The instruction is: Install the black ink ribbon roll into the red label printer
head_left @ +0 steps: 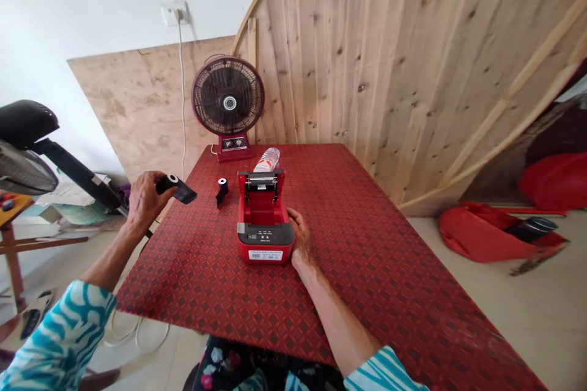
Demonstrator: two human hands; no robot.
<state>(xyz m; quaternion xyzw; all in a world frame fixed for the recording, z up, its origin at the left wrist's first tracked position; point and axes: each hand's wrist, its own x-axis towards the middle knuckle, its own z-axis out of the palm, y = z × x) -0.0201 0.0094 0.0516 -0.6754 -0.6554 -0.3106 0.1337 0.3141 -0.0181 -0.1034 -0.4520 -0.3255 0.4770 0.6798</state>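
Hands apart: left hand (145,200) grips black roll (170,184) above table (192,269), frame left; right hand (299,235) rests against open red printer (265,232).

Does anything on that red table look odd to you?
Yes: the red printer stands with its lid open and its compartment empty, while a small black roll sits loose beside it on the patterned tablecloth, its dark strip trailing down.

table (367,256): label printer (265,235) mid | bottle (267,160) behind | small roll (222,189) left | fan (228,98) farthest
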